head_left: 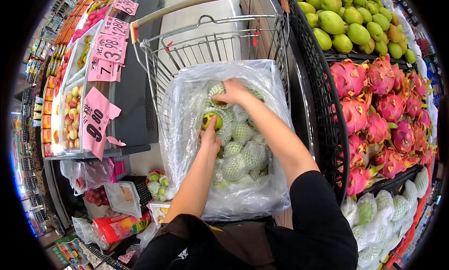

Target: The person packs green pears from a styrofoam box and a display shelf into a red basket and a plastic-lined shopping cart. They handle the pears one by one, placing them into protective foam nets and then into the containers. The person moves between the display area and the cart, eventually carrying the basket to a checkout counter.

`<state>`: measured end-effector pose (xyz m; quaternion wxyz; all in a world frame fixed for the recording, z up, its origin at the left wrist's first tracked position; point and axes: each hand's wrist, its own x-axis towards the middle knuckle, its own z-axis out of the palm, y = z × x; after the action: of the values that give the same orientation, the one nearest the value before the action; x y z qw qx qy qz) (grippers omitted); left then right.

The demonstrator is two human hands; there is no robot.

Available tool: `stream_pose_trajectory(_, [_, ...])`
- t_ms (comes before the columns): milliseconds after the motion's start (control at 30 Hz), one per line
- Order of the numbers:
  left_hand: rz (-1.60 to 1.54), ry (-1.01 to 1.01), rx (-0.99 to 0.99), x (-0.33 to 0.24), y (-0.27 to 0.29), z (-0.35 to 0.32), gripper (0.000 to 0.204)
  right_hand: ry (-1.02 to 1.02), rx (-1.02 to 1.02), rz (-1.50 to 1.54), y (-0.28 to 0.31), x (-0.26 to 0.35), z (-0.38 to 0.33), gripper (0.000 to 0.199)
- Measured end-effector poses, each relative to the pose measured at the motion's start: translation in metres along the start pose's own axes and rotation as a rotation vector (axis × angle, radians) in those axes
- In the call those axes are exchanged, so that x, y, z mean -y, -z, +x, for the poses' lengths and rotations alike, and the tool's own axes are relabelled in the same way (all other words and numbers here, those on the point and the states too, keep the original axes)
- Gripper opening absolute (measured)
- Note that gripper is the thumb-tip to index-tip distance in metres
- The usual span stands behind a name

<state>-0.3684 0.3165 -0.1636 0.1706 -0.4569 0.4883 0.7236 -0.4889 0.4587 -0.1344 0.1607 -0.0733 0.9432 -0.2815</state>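
Note:
My left hand [208,135] is closed round a bare yellow-green fruit [213,121] with a dark patch on its skin. Just beyond it, my right hand [232,92] grips another fruit [216,90] that sits partly in a white foam net. Both hands are inside a box lined with clear plastic [182,94], set on a shopping cart [210,40]. Several green fruits in foam nets [243,132] fill the box, nearer to me and to the right of my left hand. The kind of fruit is not clear.
Dragon fruits [390,106] and green mangoes [353,22] lie in black crates along the right. Netted fruits [381,211] are below them. On the left stands a fruit display [71,118] with pink price signs [98,122]; bags and a white basket [124,197] are at the lower left.

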Motion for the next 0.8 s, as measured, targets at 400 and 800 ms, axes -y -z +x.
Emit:
stream_pose_trajectory(400, [0.193,-0.195,-0.074,-0.005,-0.021,-0.01,0.078,0.019,-0.219,0.185,-0.023,0.0,-0.001,0.095])
stream_pose_trajectory(800, [0.023,-0.114,0.875,-0.041,0.106,-0.191,0.074,-0.143,-0.054,1.197,0.052,0.012,-0.149,0.068])
